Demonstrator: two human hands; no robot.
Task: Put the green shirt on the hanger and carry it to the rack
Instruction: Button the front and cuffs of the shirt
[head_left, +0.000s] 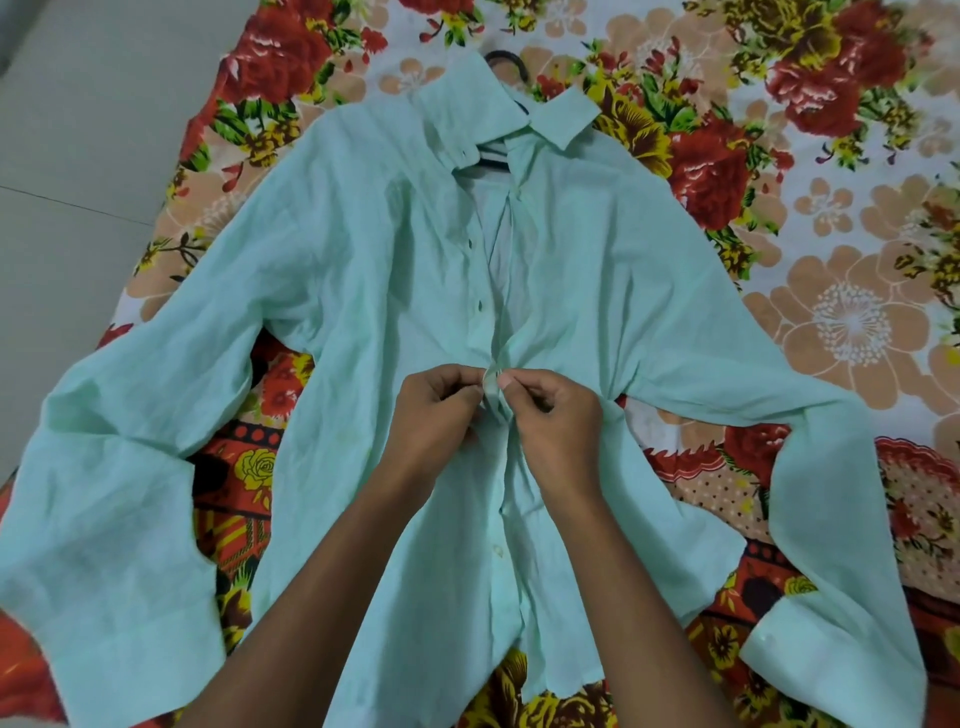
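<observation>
From the head view, the pale green shirt (395, 270) lies spread front-up on a floral bedsheet (810, 156), a dark hanger (506, 60) inside its collar, while the left hand (434, 415) and right hand (558, 421) both pinch its button placket at mid-chest.

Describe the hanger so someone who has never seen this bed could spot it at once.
Start at the floral bedsheet and find the pale green shirt spread flat across it, front up. Go to the collar at the shirt's far end. The hanger is the dark curved hook poking out beyond the collar, with a dark bar showing inside the open neck, the only dark thing among green cloth.
</observation>
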